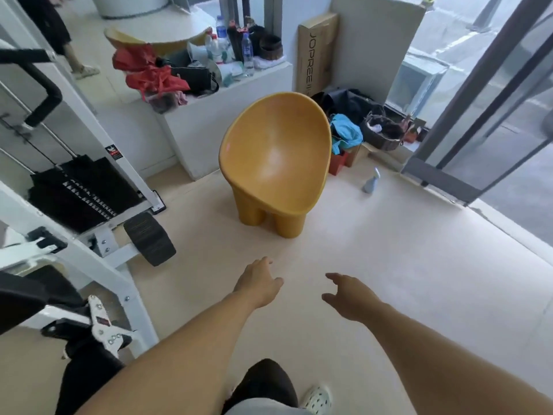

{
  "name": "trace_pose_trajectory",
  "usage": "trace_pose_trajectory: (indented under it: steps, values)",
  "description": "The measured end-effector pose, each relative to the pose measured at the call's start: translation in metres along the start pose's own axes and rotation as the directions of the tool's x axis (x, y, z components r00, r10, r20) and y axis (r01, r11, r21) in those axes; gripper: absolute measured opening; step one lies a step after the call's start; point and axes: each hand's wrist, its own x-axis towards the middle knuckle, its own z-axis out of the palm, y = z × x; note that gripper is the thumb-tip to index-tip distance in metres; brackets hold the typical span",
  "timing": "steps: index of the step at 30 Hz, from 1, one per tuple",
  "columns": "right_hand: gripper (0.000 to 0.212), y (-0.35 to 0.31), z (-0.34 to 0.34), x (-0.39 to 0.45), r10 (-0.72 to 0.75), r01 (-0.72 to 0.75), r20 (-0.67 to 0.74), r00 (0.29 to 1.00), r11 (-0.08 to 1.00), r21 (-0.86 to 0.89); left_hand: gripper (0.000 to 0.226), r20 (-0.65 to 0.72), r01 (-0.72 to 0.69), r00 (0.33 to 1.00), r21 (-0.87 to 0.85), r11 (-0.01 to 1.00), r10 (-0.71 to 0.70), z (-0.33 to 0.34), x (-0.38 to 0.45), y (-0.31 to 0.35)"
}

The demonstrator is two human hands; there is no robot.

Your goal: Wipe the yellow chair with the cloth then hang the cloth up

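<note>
neither hand holds a cloth, so the wipe could stall while one is found; the blue fabric (345,136) behind the chair may be it, but i cannot tell. the left hand (258,281) and right hand (348,296) reach forward empty, fingers loose, well short of the yellow chair (275,163) ahead.

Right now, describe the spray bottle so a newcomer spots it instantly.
Find the yellow chair mid-room. To its right, on the bare floor before the sliding door frame, stands a small pale blue spray bottle. It stands alone, apart from the clutter by the wall.
</note>
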Motion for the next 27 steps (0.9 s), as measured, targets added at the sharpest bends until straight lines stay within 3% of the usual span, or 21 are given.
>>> trace_pose_trajectory:
  steps: [7, 16, 22, 27]
  values:
    - [0.065, -0.048, -0.08, 0.097, -0.175, 0.173, -0.004, 0.985, 0.978, -0.112, 0.064, -0.14, 0.121, 0.979, -0.172, 0.978, -0.146, -0.052, 0.068, -0.002]
    - [0.058, -0.2, -0.136, 0.189, -0.383, 0.383, 0.042, 0.923, 0.902, -0.198, 0.062, -0.309, 0.217, 0.9, -0.299, 0.929, -0.309, -0.143, 0.101, -0.064]
    - [0.068, -0.306, -0.125, 0.219, -0.59, 0.616, 0.178, 0.788, 0.75, -0.24, 0.057, -0.394, 0.248, 0.794, -0.485, 0.838, -0.463, -0.181, 0.096, -0.1]
    - [0.066, -0.408, -0.091, 0.233, -0.674, 0.74, 0.309, 0.671, 0.633, -0.227, 0.048, -0.449, 0.289, 0.663, -0.585, 0.758, -0.599, -0.212, 0.085, -0.146]
